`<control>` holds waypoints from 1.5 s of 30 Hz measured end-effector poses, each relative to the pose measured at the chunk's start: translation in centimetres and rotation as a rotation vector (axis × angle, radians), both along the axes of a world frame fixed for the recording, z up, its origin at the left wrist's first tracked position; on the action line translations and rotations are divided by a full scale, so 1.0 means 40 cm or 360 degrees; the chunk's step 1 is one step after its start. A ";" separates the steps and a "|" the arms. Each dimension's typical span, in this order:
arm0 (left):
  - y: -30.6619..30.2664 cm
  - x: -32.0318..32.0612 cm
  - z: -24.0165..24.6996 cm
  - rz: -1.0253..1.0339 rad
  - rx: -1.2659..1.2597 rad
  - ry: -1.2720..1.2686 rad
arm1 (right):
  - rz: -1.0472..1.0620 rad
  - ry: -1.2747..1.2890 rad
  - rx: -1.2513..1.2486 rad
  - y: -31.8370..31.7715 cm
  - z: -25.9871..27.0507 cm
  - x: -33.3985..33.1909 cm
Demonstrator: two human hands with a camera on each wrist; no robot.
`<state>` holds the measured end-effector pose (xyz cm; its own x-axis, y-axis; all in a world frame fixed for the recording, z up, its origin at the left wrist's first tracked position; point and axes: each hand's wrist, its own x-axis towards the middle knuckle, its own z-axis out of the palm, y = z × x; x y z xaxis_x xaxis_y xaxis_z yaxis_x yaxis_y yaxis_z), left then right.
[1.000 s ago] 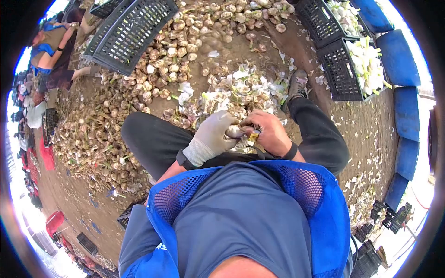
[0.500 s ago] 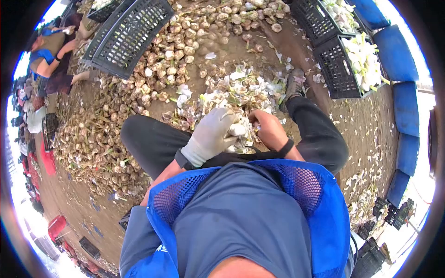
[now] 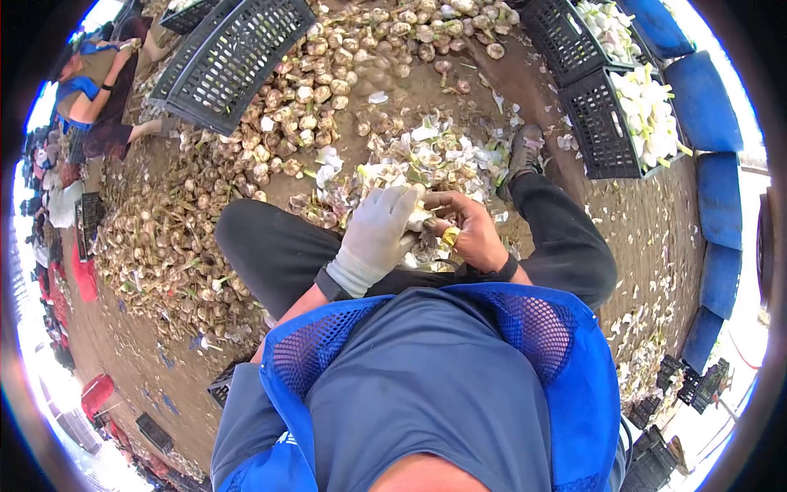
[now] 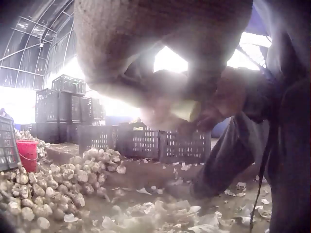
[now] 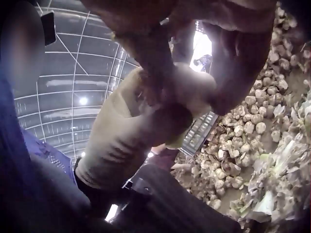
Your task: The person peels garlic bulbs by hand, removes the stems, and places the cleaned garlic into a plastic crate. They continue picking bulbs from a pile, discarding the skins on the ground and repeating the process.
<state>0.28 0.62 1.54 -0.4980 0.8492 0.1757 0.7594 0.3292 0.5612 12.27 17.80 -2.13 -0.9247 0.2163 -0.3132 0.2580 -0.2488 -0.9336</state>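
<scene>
My left hand (image 3: 370, 238), in a pale knit glove, holds a whitish garlic bulb (image 3: 419, 220) above my lap. Bare, with a yellow band round the thumb, my right hand (image 3: 479, 238) pinches the same bulb from the other side with thumb and forefinger. In the left wrist view the bulb's pale green cut stem (image 4: 187, 110) pokes out below the fingers. The right wrist view has the bulb (image 5: 194, 87) between the bare fingers and the glove (image 5: 114, 136). Below the hands lies a heap of loose garlic skins (image 3: 426, 156).
Unpeeled garlic bulbs (image 3: 176, 238) cover the ground on the left and ahead. A black crate (image 3: 234, 66) stands tilted at upper left, near another person (image 3: 90, 90). At upper right, black crates (image 3: 602, 131) hold cleaned garlic (image 3: 652, 115), beside blue panels (image 3: 703, 102).
The right hand drew away from the bulb half a second ago and is back on it now, thumb and forefinger spread around it. The left hand keeps its hold; the bulb looks whiter.
</scene>
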 end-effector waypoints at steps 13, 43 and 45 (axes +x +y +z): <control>-0.026 -0.012 -0.016 -0.0210 0.0155 -0.0114 | -0.0337 -0.0064 0.0278 0.049 -0.032 -0.023; 0.106 0.026 -0.117 0.0460 0.0269 -0.2565 | -0.0566 -0.0069 -0.0460 0.129 -0.021 0.120; 0.104 0.027 -0.134 0.0438 0.0216 -0.2563 | -0.0831 -0.0159 -0.0578 0.175 0.006 0.146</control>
